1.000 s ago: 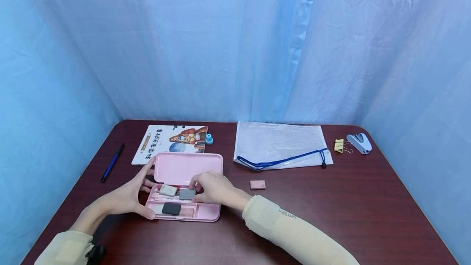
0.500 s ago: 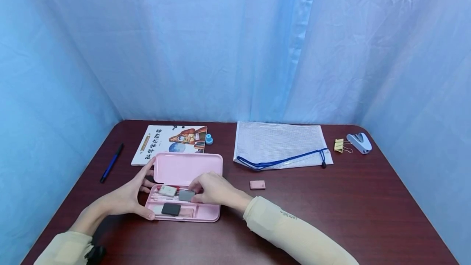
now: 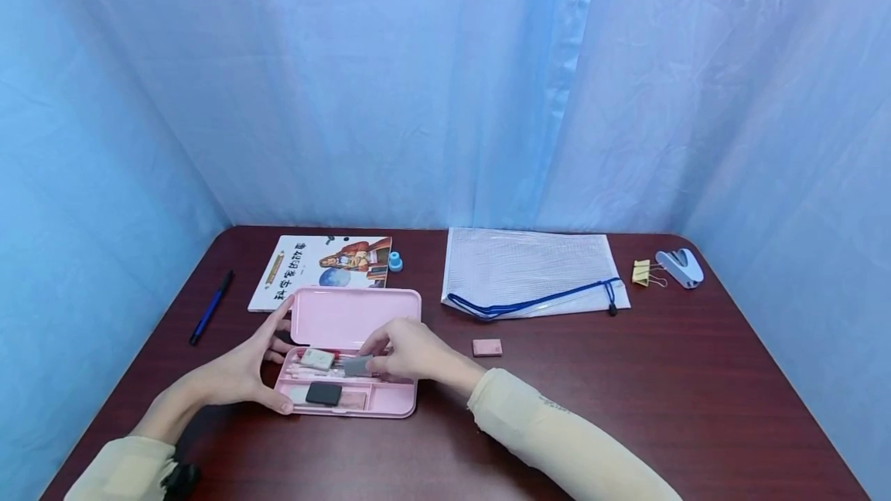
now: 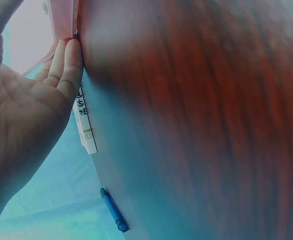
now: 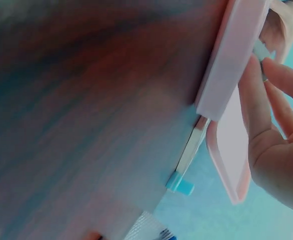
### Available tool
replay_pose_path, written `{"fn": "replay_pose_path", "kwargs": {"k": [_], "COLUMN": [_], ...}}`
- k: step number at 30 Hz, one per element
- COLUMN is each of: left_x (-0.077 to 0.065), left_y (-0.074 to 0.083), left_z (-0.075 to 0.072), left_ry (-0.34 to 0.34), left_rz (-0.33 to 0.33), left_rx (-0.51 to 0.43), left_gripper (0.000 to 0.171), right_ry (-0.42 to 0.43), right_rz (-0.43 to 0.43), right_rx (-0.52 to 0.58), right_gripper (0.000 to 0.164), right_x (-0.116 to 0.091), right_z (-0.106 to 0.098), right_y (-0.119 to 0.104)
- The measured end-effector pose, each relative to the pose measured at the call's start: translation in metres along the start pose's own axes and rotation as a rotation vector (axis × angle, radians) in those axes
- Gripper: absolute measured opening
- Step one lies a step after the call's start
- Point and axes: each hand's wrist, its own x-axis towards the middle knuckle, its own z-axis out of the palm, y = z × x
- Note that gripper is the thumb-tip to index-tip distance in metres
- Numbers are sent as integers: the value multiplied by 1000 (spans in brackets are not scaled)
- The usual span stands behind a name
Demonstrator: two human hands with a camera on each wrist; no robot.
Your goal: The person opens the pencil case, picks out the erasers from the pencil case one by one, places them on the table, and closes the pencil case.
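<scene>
On the dark red-brown wooden table [image 3: 445, 447], an open pink plastic case [image 3: 392, 400] is touched at nine o'clock by the left hand [image 3: 240, 371], its grip spread apart. A black rectangular block [image 3: 323, 393] is held in the near compartment. Over the far one, a flat grey rectangular block [image 3: 357, 366] is clamped in the right hand's [image 3: 407, 354] grip, at three o'clock from an off-white rectangular block [image 3: 317, 359]. Farther off, a white illustrated book [image 3: 336, 277] is partly covered by the lid.
</scene>
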Motion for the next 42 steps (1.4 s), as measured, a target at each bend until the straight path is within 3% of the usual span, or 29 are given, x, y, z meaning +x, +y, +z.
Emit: {"fn": "replay_pose_path", "kwargs": {"k": [9,13,18,28,37,42], "left_x": [0,0,0,0,-1,-1], "left_y": [0,0,-2,-3,-3,-4], "left_z": [0,0,0,0,0,0], "left_ry": [0,0,0,8,8,6], "left_rz": [9,13,26,30,39,29], "left_rx": [-2,-6,-1,15,15,14], "left_gripper": [145,145,145,145,144,144], "right_ry": [28,16,34,162,150,96], "right_rz": [83,104,110,143,190,217], "right_rx": [302,477,606,568,424,426], "right_gripper": [15,20,27,37,35,33], "right_x": [-18,-30,-48,-103,-152,-167], "right_z": [-26,-43,-67,-121,-148,-153], "right_y": [5,6,12,49,99,122]}}
